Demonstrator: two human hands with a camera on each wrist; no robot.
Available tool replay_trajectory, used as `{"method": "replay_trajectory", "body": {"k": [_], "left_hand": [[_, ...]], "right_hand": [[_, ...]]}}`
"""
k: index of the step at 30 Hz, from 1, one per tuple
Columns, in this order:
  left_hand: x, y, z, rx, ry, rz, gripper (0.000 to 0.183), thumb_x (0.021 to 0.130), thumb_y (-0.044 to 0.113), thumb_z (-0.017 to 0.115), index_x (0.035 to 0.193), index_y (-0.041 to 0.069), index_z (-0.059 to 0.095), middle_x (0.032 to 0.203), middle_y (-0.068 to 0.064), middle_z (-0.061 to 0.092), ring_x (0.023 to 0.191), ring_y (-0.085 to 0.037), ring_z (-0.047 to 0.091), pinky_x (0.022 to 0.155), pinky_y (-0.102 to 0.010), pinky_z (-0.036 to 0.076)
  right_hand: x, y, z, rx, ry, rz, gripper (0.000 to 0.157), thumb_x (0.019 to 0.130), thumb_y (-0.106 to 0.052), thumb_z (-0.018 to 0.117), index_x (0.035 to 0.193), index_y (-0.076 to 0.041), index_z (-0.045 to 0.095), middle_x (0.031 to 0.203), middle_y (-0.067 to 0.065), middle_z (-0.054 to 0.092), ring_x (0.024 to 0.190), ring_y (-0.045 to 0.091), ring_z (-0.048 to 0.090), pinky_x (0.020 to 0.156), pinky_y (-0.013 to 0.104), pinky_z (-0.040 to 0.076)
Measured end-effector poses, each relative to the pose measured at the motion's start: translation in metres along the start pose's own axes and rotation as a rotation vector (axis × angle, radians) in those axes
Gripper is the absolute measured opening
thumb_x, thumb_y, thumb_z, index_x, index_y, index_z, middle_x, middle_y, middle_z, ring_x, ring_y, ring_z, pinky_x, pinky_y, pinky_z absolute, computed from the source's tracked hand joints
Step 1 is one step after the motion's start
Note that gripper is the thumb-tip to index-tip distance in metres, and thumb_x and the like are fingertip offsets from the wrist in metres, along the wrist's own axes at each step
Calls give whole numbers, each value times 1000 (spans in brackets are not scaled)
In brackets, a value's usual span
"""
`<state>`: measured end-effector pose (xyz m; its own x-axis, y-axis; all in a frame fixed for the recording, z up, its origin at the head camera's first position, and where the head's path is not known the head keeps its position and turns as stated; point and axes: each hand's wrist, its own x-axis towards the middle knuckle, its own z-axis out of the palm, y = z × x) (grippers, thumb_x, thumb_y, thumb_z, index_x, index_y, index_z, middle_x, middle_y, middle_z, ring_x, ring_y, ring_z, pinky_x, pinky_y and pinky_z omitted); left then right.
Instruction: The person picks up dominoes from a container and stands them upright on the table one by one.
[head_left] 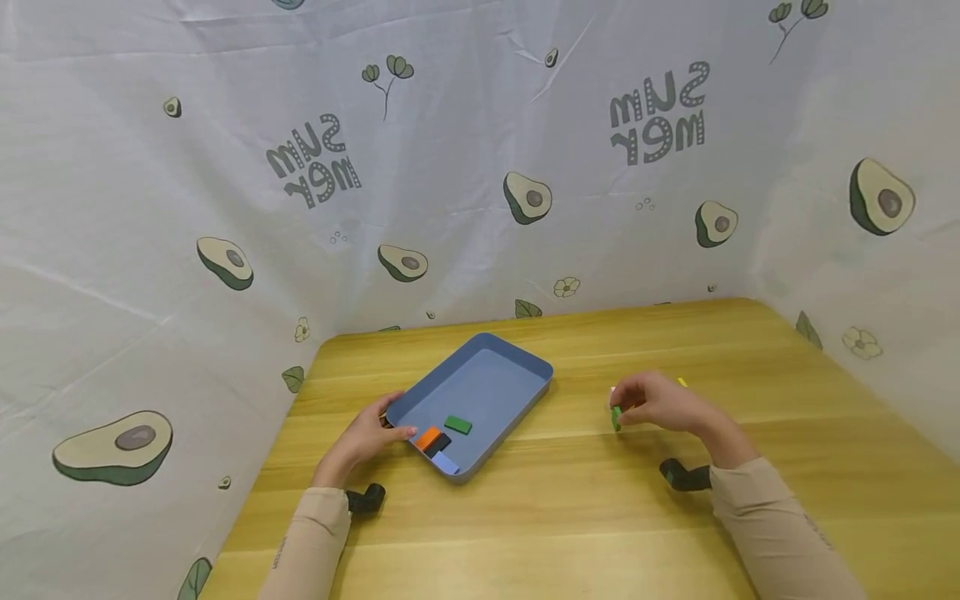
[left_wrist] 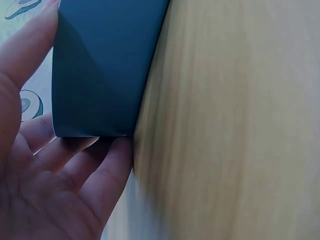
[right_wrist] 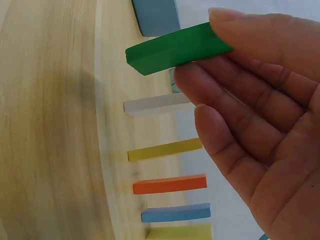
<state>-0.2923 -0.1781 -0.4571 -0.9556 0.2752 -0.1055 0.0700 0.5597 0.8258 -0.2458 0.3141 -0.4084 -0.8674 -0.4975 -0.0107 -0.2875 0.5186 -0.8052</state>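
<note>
A blue tray (head_left: 491, 383) lies slanted on the table. My left hand (head_left: 367, 433) grips its near-left corner, thumb over the rim and fingers against the outer wall. Inside, a green domino (head_left: 458, 425) lies flat, close to an orange domino (head_left: 428, 439), a black domino (head_left: 440, 446) and a light blue domino (head_left: 446, 463). To the right of the tray, my right hand (head_left: 663, 402) pinches another green domino (right_wrist: 170, 50) between thumb and fingers. Beyond that hand, in the right wrist view, stand a white domino (right_wrist: 150, 106), a yellow domino (right_wrist: 165, 149) and an orange domino (right_wrist: 170, 185).
Farther along the same row are a blue domino (right_wrist: 175, 213) and a pale yellow domino (right_wrist: 180, 233). The wooden table (head_left: 555, 517) ends at a white curtain (head_left: 465, 167) with avocado prints, which hangs behind and at both sides.
</note>
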Motion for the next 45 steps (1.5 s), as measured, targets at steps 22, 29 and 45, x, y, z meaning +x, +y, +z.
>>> {"method": "replay_trajectory", "body": {"k": [22, 29, 45], "left_hand": [[-1, 1, -2, -9, 4, 3, 85, 87, 31, 79, 156, 9, 35, 159, -22, 34, 141, -48, 40, 111, -57, 41], [1, 1, 0, -28, -1, 8, 84, 87, 29, 79, 156, 9, 35, 158, -22, 36, 140, -45, 43, 111, -56, 42], [5, 0, 1, -35, 4, -6, 86, 86, 30, 81, 156, 10, 34, 157, -22, 38, 138, -43, 46, 111, -55, 42]], "right_hand": [[4, 11, 0, -4, -79, 46, 21, 87, 0, 72, 104, 10, 63, 98, 14, 68, 88, 15, 64, 74, 24, 55], [3, 11, -1, -37, -78, 37, 22, 86, 1, 73, 103, 9, 62, 96, 13, 69, 88, 16, 64, 72, 23, 54], [13, -49, 7, -241, 91, 11, 18, 94, -16, 70, 106, -3, 68, 96, 2, 70, 87, 11, 63, 72, 25, 53]]}}
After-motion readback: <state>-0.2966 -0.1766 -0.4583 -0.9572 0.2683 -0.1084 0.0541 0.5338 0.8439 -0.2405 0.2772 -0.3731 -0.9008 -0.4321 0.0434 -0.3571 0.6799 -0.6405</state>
